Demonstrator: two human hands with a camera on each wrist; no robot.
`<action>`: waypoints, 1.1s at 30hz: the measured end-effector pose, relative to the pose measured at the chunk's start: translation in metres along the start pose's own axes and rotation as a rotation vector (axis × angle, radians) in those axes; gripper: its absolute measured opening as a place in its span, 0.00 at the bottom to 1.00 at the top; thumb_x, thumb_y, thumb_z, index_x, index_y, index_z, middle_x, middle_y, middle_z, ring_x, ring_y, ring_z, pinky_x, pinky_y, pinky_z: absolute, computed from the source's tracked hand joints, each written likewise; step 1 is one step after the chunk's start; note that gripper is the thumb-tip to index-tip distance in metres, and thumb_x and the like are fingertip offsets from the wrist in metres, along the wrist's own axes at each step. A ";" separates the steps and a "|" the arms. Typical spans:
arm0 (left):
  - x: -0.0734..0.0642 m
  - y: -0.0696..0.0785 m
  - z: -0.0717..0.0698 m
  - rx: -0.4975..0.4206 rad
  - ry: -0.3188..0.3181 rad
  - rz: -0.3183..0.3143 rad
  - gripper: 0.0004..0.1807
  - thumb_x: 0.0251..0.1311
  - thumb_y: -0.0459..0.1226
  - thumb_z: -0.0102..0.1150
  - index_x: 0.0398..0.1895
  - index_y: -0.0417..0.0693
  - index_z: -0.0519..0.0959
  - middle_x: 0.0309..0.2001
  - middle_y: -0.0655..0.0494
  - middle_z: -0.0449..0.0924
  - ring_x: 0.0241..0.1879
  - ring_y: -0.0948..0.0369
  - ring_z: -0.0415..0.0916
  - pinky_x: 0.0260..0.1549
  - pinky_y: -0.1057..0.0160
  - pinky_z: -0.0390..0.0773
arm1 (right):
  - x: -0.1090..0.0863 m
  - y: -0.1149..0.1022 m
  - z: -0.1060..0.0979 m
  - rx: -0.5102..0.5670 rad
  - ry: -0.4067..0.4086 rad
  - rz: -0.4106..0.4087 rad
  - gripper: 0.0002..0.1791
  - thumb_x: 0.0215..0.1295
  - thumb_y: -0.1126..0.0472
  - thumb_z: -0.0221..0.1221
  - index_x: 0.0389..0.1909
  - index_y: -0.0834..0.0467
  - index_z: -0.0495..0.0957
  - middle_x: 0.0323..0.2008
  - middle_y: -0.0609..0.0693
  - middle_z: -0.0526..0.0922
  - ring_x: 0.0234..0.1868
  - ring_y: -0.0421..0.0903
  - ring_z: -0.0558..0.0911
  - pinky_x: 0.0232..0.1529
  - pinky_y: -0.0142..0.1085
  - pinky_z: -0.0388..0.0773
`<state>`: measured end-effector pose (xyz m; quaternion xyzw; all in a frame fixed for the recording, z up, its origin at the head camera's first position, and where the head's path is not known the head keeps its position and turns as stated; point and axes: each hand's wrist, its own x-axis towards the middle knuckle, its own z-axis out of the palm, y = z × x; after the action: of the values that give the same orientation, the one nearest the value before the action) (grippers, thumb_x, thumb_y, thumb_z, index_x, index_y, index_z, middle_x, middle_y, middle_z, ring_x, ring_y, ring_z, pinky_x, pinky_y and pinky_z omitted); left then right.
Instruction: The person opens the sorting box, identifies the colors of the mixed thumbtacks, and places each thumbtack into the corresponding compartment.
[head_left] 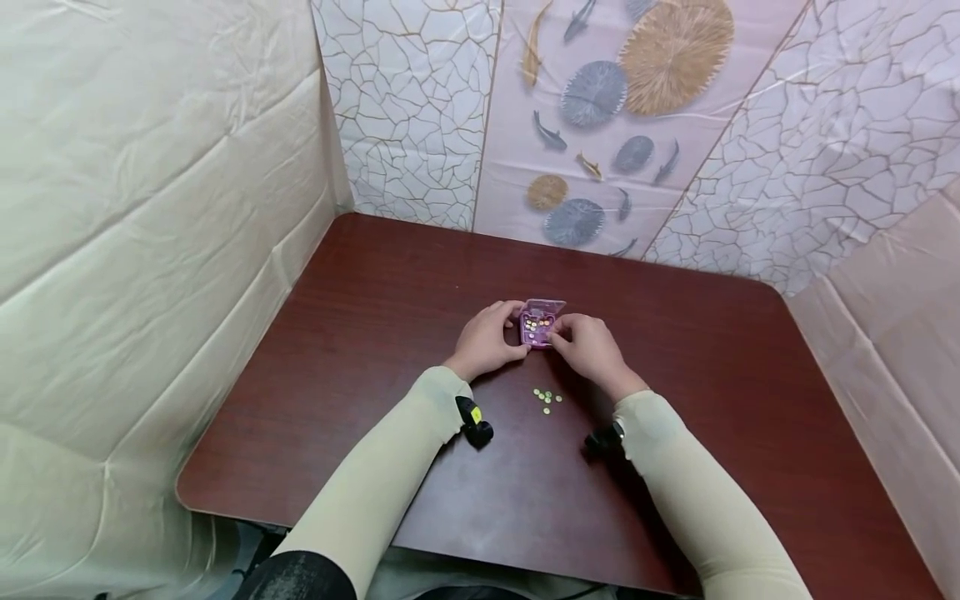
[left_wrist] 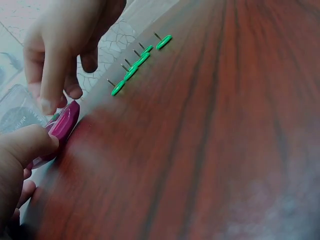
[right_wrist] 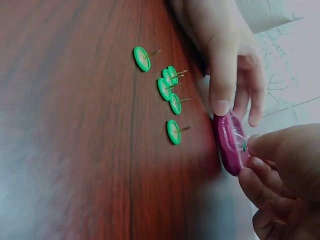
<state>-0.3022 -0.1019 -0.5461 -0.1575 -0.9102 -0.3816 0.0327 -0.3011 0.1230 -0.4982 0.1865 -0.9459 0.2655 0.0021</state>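
A small magenta box [head_left: 527,332] with its clear lid [head_left: 546,306] raised stands on the table. Several small yellowish pieces lie inside it. My left hand [head_left: 486,342] holds the box at its left side, the thumb at the near edge. At the opposite side is my right hand [head_left: 591,348], its thumb and finger pinching a green thumbtack [right_wrist: 244,146] at the box's open top. That tack is mostly hidden by the fingertips. Nearer to me, several green thumbtacks [right_wrist: 173,132] lie on the table, points up.
The reddish-brown wooden table [head_left: 315,400] reaches a patterned backdrop [head_left: 420,108] at the rear. Pale cloth [head_left: 150,208] hangs along the left side, and more hangs at the right. A black wrist camera [head_left: 476,423] sits beside the left sleeve, close above the table.
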 end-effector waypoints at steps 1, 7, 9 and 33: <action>0.000 0.001 0.000 0.000 0.001 0.003 0.44 0.58 0.48 0.83 0.78 0.56 0.74 0.63 0.60 0.81 0.56 0.62 0.81 0.58 0.57 0.80 | 0.002 0.000 0.001 -0.005 0.006 0.005 0.07 0.76 0.59 0.67 0.38 0.56 0.90 0.33 0.48 0.88 0.32 0.48 0.82 0.39 0.46 0.80; 0.001 0.004 0.000 0.020 0.003 0.000 0.44 0.58 0.50 0.82 0.78 0.55 0.74 0.62 0.60 0.81 0.56 0.63 0.81 0.56 0.58 0.80 | 0.009 -0.001 0.004 -0.021 0.049 0.006 0.07 0.75 0.60 0.69 0.36 0.56 0.90 0.32 0.49 0.89 0.34 0.50 0.84 0.41 0.48 0.82; 0.002 0.005 -0.001 0.026 0.006 -0.002 0.44 0.58 0.50 0.82 0.78 0.55 0.74 0.62 0.60 0.81 0.56 0.64 0.81 0.56 0.58 0.81 | 0.011 -0.001 0.004 -0.026 0.059 0.001 0.06 0.74 0.60 0.70 0.37 0.57 0.91 0.33 0.49 0.90 0.35 0.50 0.85 0.41 0.49 0.82; 0.001 -0.001 0.002 0.054 0.004 -0.021 0.44 0.59 0.52 0.81 0.78 0.53 0.74 0.61 0.60 0.81 0.56 0.64 0.81 0.57 0.59 0.80 | -0.006 0.008 0.000 0.018 0.083 0.008 0.08 0.76 0.57 0.71 0.44 0.56 0.95 0.38 0.51 0.92 0.37 0.50 0.87 0.44 0.49 0.83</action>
<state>-0.3030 -0.1007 -0.5478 -0.1462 -0.9218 -0.3575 0.0349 -0.2988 0.1316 -0.5028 0.1717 -0.9433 0.2815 0.0385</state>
